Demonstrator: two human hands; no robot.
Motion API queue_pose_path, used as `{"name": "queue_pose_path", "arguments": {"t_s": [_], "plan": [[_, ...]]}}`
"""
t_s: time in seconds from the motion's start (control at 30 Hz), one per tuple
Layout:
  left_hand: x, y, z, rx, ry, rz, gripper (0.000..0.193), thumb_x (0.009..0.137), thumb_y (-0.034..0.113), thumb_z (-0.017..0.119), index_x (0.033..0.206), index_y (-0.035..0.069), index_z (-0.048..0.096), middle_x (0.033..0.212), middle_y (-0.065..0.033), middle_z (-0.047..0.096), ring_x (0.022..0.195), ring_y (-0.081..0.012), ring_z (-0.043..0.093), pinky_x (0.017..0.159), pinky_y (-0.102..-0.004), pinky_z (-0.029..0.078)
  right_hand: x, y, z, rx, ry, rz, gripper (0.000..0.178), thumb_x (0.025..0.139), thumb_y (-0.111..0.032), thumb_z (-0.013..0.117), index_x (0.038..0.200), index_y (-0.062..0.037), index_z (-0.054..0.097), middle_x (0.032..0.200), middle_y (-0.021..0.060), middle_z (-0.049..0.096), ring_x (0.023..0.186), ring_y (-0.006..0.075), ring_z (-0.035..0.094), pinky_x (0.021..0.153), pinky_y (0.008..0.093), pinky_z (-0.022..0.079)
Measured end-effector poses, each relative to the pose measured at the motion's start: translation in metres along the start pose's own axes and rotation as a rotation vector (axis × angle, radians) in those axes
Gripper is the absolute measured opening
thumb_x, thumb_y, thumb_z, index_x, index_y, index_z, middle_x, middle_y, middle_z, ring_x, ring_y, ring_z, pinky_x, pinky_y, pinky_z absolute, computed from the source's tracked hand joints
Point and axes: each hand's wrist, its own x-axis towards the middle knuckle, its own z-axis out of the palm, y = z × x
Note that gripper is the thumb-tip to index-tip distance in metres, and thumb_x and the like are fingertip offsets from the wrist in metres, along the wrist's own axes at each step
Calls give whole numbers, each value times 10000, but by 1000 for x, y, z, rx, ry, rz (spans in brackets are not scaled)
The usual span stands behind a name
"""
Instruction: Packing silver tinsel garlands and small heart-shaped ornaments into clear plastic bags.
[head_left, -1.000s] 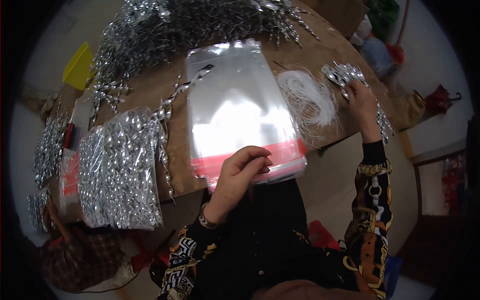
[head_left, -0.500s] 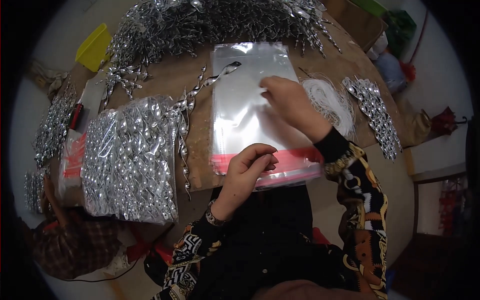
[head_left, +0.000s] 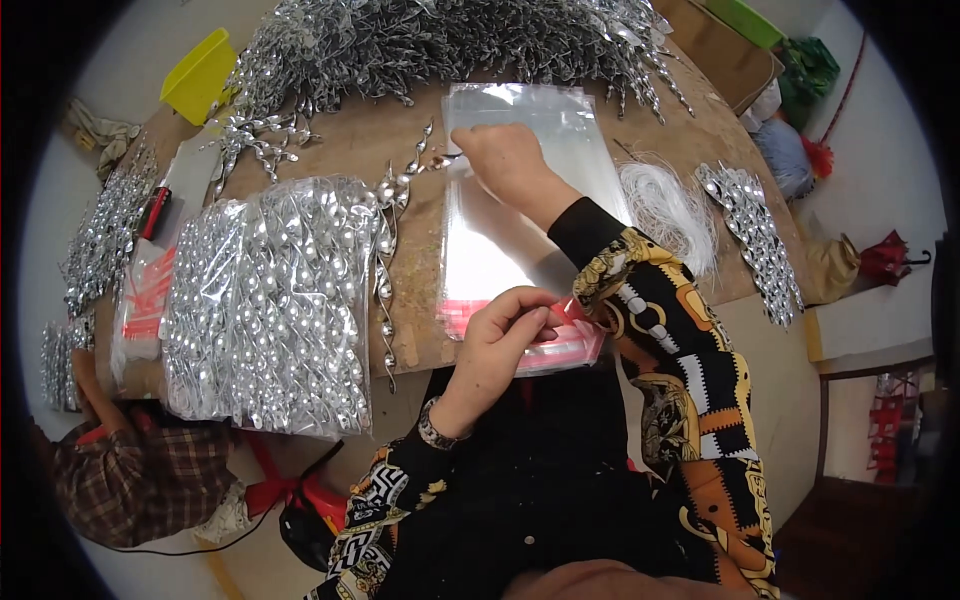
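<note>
A stack of clear plastic bags [head_left: 520, 240] with a pink band along the near edge lies in front of me. My left hand [head_left: 505, 335] is closed at that near edge, its thumb and fingers pinching the pink flap of a bag. Over the far part of the stack, my right hand [head_left: 500, 165] is closed on the tip of a silver twisted strip [head_left: 437, 163]. That strip runs left to other silver strips [head_left: 388, 250] beside the stack. The right fingertips are mostly hidden.
Left of the stack lies a filled bag of silver twisted strips [head_left: 270, 310]. A large silver pile [head_left: 450, 45] covers the far side. White string [head_left: 668, 215] and more strips [head_left: 755, 240] lie to the right. Another person's arm [head_left: 95, 395] is at the left, near a yellow bin [head_left: 198, 78].
My right hand has moved left across the bags and closed on the strip's tip. My left hand stays at the near edge, where a pink flap now shows lifted.
</note>
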Motion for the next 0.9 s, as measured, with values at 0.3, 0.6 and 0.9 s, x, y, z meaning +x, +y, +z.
{"name": "queue_pose_path", "arguments": {"t_s": [0.3,0.6,0.9], "plan": [[4,-4,-4,-219,47,-9,230,961,97,485,1162,4,546,942,-67,633,801,-120,618,731,-252,511,-56,22,-59,-94,237,-264,78,777,-91,578,847,-122,562,704,25,582,680,222,614,622,347,439],[11,1,-2,-534,-100,-142,451,1012,358,347,1263,-9,423,1044,-165,609,901,-255,636,774,-370,549,-163,16,-127,-6,271,-376,142,707,-137,615,847,-111,605,735,-3,554,653,148,569,624,298,430],[13,0,37,-288,-230,-315,416,983,215,470,1323,-12,393,990,-121,605,838,-213,647,723,-318,583,-230,-6,-130,56,270,-297,216,687,-171,667,884,-93,622,876,-11,600,733,134,594,662,276,444]]}}
